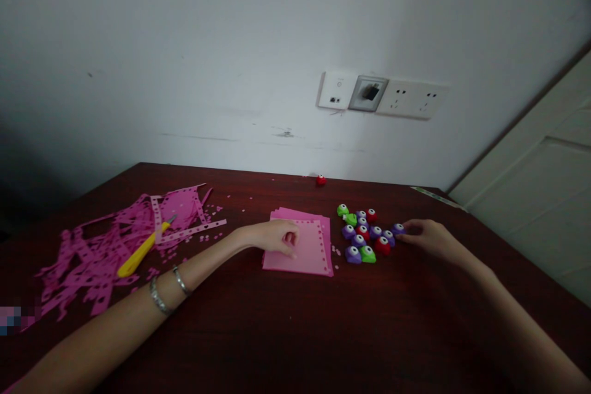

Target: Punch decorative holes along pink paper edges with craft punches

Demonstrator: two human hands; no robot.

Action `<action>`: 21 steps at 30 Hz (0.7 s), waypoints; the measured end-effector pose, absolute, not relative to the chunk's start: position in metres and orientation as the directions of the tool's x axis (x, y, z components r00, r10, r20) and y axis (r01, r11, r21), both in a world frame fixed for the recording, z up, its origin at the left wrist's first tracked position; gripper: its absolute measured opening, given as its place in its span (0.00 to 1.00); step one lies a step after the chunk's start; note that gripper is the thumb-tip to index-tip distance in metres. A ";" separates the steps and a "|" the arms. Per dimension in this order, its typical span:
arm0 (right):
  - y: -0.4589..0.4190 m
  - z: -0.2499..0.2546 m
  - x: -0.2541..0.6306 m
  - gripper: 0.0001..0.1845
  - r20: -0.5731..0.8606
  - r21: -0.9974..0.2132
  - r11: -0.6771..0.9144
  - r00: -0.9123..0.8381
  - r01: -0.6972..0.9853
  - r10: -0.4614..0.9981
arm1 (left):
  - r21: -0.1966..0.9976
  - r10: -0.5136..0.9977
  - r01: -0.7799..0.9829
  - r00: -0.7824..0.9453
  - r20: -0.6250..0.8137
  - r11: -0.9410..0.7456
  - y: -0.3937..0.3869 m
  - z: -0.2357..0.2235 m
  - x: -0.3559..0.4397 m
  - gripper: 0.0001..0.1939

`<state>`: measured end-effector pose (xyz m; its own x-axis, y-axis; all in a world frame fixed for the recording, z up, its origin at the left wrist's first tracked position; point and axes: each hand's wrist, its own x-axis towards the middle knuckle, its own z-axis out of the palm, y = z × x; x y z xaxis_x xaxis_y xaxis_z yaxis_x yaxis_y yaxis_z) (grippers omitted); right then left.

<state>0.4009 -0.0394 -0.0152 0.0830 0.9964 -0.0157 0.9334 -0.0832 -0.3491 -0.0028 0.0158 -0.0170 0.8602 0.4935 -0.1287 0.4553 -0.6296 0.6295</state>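
A: Your right hand [407, 232] was at the purple eye-topped piece [398, 229], the rightmost of the cluster [362, 233]. Was your grip closed on it?

B: I couldn't tell. Your thumb and fingertips were drawn narrow at its edge and looked to be touching it, but the firmness didn't show. A pinch from both sides seemed best, since its purple neighbour [387, 238] sat right against it or just beside it, and a stray finger could easily have nudged that one.

A: And your left hand [292, 241]?

B: It lay over the pink sheets [305, 261], near the middle of the tabletop [286, 332], thumb and finger curved into a loop with nothing visible in the gap. Light, even pressure suited you there, I'd say: the stack was uneven, and thin sheets probably slid easily.

A: Anything near your left arm?

B: The yellow-handled tool [137, 255] lay among the pink strips [83, 277] beyond your forearm (its far tip looked narrow, so it deserved some room).
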 end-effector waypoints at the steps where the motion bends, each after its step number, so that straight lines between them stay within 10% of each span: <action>1: -0.039 -0.016 0.401 0.19 -0.018 -0.344 -0.081 0.079 0.935 0.997 | 0.630 0.494 0.454 0.860 -0.126 -0.630 0.016 -0.018 -0.003 0.14; 11: -0.048 0.017 0.384 0.27 0.031 -0.296 -0.082 0.096 0.952 0.995 | 0.633 0.498 0.453 0.859 -0.121 -0.628 0.014 -0.013 -0.002 0.13; 21: -0.076 0.051 0.296 0.18 0.056 -0.462 0.266 -0.272 0.846 0.961 | 0.630 0.754 0.552 0.652 0.082 -0.546 0.046 0.020 -0.037 0.08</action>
